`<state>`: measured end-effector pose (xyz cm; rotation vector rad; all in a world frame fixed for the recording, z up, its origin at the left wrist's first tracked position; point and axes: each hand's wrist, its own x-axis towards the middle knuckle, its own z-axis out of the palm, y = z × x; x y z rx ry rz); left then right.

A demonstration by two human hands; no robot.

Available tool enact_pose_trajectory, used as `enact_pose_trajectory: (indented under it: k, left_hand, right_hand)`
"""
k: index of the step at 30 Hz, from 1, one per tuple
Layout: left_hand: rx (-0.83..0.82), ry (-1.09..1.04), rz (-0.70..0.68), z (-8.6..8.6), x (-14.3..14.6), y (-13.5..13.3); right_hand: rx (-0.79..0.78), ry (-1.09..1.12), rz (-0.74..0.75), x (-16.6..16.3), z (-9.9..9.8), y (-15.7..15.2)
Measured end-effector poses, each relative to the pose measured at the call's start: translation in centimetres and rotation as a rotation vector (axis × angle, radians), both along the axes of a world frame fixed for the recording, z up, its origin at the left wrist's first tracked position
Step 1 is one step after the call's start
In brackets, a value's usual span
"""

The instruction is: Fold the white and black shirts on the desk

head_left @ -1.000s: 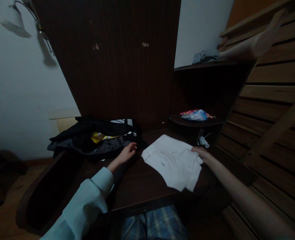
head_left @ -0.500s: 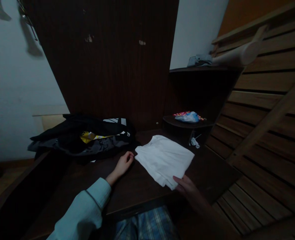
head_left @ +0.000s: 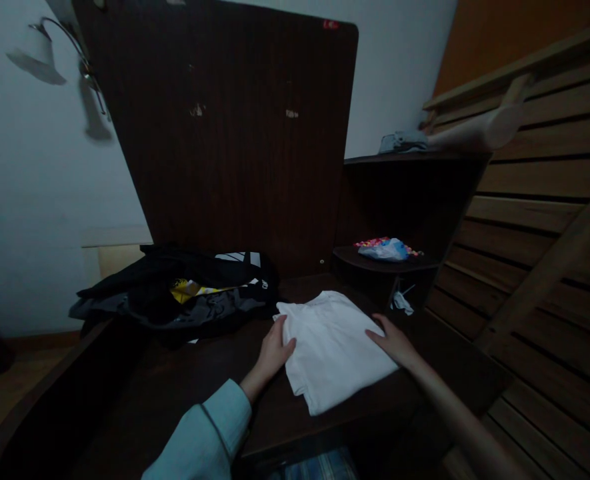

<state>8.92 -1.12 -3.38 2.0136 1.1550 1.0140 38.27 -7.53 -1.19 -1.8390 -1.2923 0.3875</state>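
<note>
A folded white garment [head_left: 337,350] lies on the dark wooden surface in front of me, probably a shirt. At its left edge is my left hand [head_left: 273,350], thumb and fingers spread apart and touching the cloth. My right hand [head_left: 395,341] rests at the opposite edge, its thumb on the fabric and its index finger stretched out away from the thumb. The undersides of both hands are hidden.
Dark clothes [head_left: 175,293] with yellow and white parts are heaped at the left. On the right, a small corner shelf [head_left: 399,265] holds a pale blue plastic bag [head_left: 385,251]. A crumpled white scrap [head_left: 403,302] lies below it. Wooden slats [head_left: 529,260] stand far right.
My right hand has let go of the garment's near corner and moved up to its right edge. My left hand has come right onto the left edge. The garment has turned slightly.
</note>
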Motion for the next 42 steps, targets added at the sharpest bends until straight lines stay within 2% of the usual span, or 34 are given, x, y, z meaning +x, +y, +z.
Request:
enact_pose_trajectory:
  k: [3,5,8,11,15,19,22,27,29,31,37,40,42]
  left_hand:
    - [0.13,-0.027,-0.099,-0.2,1.7,0.3]
    - [0.198,-0.039,-0.177,0.2,2.4,0.5]
    - [0.265,-0.062,-0.218,1.5,2.8,0.8]
    - [0.332,-0.104,-0.153,2.9,1.9,1.2]
    - [0.295,-0.129,-0.002,3.3,-1.9,1.6]
    - [0.071,-0.182,0.225,1.8,-7.5,1.7]
    - [-0.054,-0.183,0.348,0.6,-10.7,1.6]
    - [0.059,-0.103,0.407,0.3,-11.6,2.3]
    - [0.073,-0.114,0.424,0.6,-11.4,2.8]
    - [0.077,-0.108,0.43,0.8,-11.4,3.2]
    - [0.063,-0.041,0.452,1.0,-11.6,3.2]
    - [0.058,0.044,0.426,1.1,-11.4,2.9]
    - [0.059,0.11,0.375,1.1,-11.3,2.8]
  right_hand:
    - [-0.049,-0.226,0.019,-0.8,-1.8,0.2]
    - [-0.074,-0.283,-0.014,-1.3,-2.5,-0.3]
    - [-0.092,-0.267,-0.012,-1.5,-2.7,-0.8]
    - [-0.07,-0.186,0.092,-2.1,-2.4,-0.6]
    - [-0.018,-0.146,0.247,-5.4,-2.4,0.0]
    - [-0.022,-0.172,0.434,-9.5,-2.7,0.3]
    - [-0.054,-0.162,0.541,-10.7,-1.8,1.3]
    - [-0.043,-0.058,0.34,-10.9,0.1,6.0]
    - [-0.101,0.017,0.308,-11.3,0.1,7.9]
    - [-0.093,0.015,0.262,-11.8,-0.5,9.1]
    - [0.139,-0.153,0.119,-12.1,-2.1,9.3]
    - [0.257,-0.128,0.137,-12.0,-1.7,8.9]
    - [0.326,-0.031,0.186,-12.1,-1.3,8.9]
